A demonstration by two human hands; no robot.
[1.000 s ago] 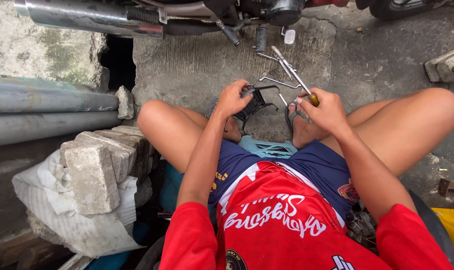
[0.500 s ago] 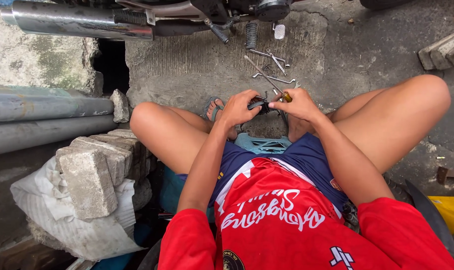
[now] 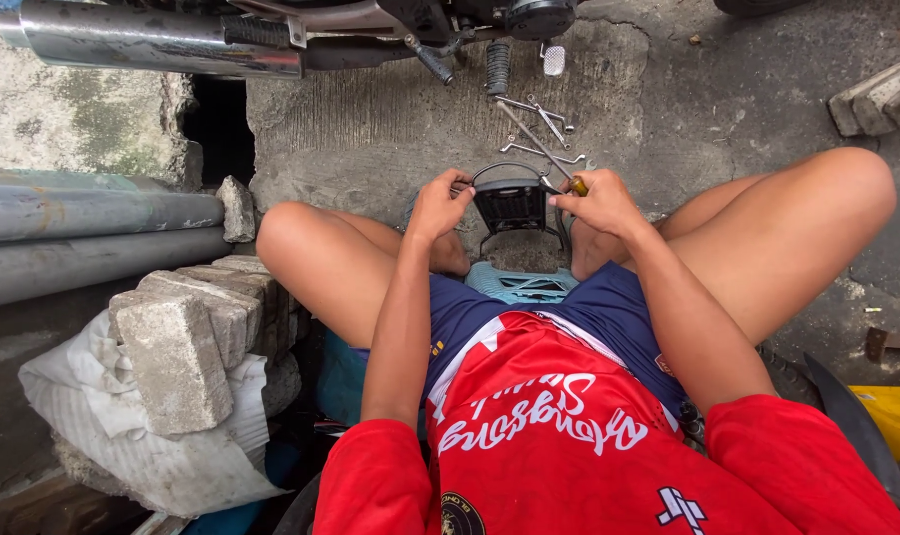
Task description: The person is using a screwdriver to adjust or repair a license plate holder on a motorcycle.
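Observation:
I sit low on a teal plastic stool with my knees apart over a concrete floor. My left hand grips the left side of a small black square part with a wire frame, held between my knees. My right hand is shut on a screwdriver with a yellow handle, its tip at the part's right edge. Just beyond the part, several metal wrenches lie on the floor.
A motorcycle's chrome exhaust pipe and foot pegs run along the top. Grey pipes lie at left, above stacked concrete blocks on a white sack. A dark hole opens in the floor. A yellow container sits at lower right.
The view has tilted, so the hands sit lower in frame. The black part has been turned so that its square face now shows between both hands.

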